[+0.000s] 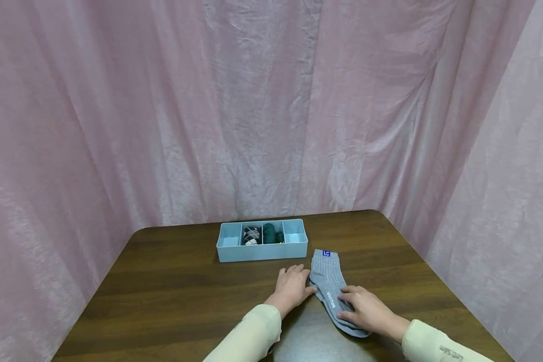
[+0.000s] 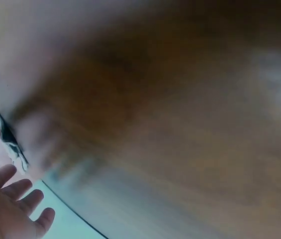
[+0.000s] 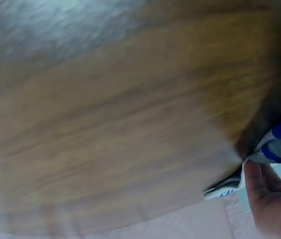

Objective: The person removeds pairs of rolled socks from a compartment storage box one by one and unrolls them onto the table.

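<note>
A pair of grey ribbed socks (image 1: 328, 281) lies flat on the table, one on top of the other, with a blue label at the cuff and white lettering on the foot. My left hand (image 1: 291, 287) is at their left edge, thumb right by the heel, fingers relaxed. Over the toe end rests my right hand (image 1: 366, 309), its fingers spread and loosely bent on the fabric. In the right wrist view, blue bands show on the socks (image 3: 279, 142) beside the right hand (image 3: 274, 199). The left wrist view shows the left hand (image 2: 11, 204) with its fingers apart.
A light blue divided box (image 1: 262, 251) stands behind the hands, near the far table edge. Its middle compartments hold a black-and-white checked bundle (image 1: 251, 235) and a dark green bundle (image 1: 269, 234). Pink curtains (image 1: 262, 110) hang around the brown wooden table (image 1: 176, 281).
</note>
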The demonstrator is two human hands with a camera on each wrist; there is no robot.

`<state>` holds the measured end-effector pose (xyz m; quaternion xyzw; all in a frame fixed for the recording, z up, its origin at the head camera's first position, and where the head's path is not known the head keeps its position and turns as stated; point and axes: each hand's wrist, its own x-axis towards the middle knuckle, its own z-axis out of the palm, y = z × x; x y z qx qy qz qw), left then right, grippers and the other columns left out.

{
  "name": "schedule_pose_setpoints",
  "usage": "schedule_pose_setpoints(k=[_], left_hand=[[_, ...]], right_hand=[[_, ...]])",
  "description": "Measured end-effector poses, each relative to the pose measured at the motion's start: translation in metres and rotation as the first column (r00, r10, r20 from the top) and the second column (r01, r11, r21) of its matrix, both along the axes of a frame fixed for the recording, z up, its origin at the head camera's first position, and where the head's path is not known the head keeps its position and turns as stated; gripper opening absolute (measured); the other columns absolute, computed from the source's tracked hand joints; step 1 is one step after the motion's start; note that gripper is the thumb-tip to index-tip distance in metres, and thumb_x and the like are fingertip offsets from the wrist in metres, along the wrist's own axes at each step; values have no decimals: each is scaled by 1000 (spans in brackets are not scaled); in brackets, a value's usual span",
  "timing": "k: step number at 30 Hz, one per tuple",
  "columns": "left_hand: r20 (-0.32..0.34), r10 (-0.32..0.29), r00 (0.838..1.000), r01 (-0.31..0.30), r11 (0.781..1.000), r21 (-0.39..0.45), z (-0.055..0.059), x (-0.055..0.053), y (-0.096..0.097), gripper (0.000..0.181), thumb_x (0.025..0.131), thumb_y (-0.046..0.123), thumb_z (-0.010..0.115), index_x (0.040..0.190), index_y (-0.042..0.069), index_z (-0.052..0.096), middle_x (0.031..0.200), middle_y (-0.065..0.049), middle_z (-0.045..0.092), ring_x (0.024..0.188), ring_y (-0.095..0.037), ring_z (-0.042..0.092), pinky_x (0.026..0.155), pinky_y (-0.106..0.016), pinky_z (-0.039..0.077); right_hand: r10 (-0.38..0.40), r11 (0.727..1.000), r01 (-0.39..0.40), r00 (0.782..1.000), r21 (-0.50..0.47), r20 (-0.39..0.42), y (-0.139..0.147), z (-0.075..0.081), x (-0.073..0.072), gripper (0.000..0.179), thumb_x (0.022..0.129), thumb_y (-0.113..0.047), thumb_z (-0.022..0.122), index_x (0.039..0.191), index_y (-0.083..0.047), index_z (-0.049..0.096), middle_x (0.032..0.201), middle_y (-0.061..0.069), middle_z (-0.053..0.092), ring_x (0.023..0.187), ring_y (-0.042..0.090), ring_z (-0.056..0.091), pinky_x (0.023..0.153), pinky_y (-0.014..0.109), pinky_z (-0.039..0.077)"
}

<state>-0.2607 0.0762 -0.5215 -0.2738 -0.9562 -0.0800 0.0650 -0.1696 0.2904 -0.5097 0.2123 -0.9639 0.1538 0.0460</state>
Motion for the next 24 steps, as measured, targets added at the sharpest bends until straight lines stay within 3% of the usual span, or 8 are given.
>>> schedule_pose_setpoints(k=[5, 9, 12, 16, 20, 24], left_hand=[[23, -15, 1000, 13, 996, 92, 1, 2, -7, 44, 89, 44, 72, 120, 14, 70, 131, -6, 63, 122, -24, 56, 96, -47, 43], [18, -19, 1000, 16, 992, 126, 1, 5, -10, 37, 88, 42, 74, 112, 13, 73, 116, -2, 68, 109, -21, 62, 86, -41, 45], [13, -15, 1000, 13, 991, 137, -1, 5, -9, 31, 88, 41, 75, 102, 13, 74, 103, 1, 69, 97, -19, 64, 79, -38, 44], [10, -15, 1000, 14, 990, 142, -3, 7, -9, 27, 86, 39, 77, 93, 14, 73, 92, 3, 66, 88, -17, 62, 76, -38, 43], [-1, -13, 1000, 13, 991, 131, -6, 8, -7, 25, 84, 39, 78, 87, 15, 71, 85, 6, 64, 82, -14, 61, 72, -36, 41], [-2, -1, 1000, 1, 995, 102, -6, 6, -3, 27, 84, 41, 78, 88, 15, 73, 86, 5, 66, 83, -14, 62, 71, -35, 40]], right_hand=[[-46, 999, 45, 997, -10, -60, -10, -5, -2, 48, 83, -38, 78, 111, 1, 72, 121, 22, 63, 112, 41, 59, 89, 56, 48], [-153, 985, 147, 987, -87, -59, -16, -4, -9, 45, 84, -32, 79, 114, 1, 71, 120, 20, 64, 112, 39, 60, 91, 55, 48], [-262, 943, 254, 965, -217, -11, -11, 0, -20, 40, 87, -26, 77, 116, 1, 71, 117, 18, 67, 110, 37, 62, 92, 53, 48], [-349, 863, 366, 930, -348, 112, -2, 2, -35, 35, 93, -22, 70, 116, 4, 70, 113, 19, 69, 108, 38, 63, 91, 53, 49], [-405, 794, 461, 887, -396, 221, 0, 0, -44, 35, 94, -23, 67, 117, 4, 69, 114, 19, 69, 109, 39, 62, 91, 53, 48], [-445, 754, 512, 859, -411, 255, -3, -1, -49, 30, 93, -23, 68, 111, 1, 72, 110, 16, 71, 107, 36, 63, 88, 51, 49]])
